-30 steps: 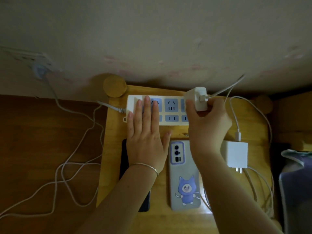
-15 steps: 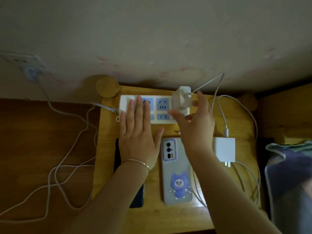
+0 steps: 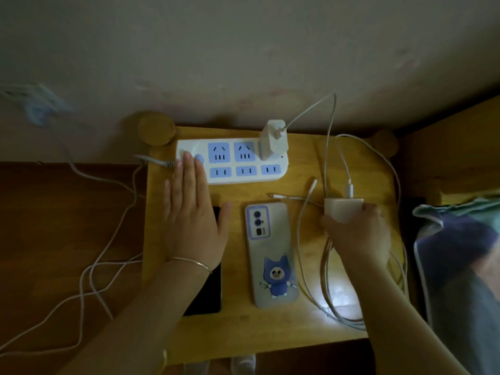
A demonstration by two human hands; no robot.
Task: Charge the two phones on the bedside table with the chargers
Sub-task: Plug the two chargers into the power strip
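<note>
A white power strip (image 3: 243,180) with blue sockets lies at the back of the wooden bedside table (image 3: 243,331). One white charger (image 3: 273,143) stands plugged into its right end socket. My left hand (image 3: 192,217) lies flat, fingers on the strip's left end, palm covering the top of a black phone (image 3: 208,293). A phone in a cat-picture case (image 3: 272,253) lies face down mid-table. My right hand (image 3: 357,234) grips a second white charger (image 3: 343,208) lying at the right. Loose cable plug ends (image 3: 311,185) rest between strip and phone.
White cables (image 3: 327,293) loop along the table's right side. More cables (image 3: 89,277) trail over the brown floor at the left. A wall (image 3: 243,63) rises behind the table. A bed frame and folded bedding (image 3: 460,266) lie to the right.
My right hand pushed the first charger into the strip's right socket, let it go, then moved down and right onto the second charger. My left hand stayed flat on the strip.
</note>
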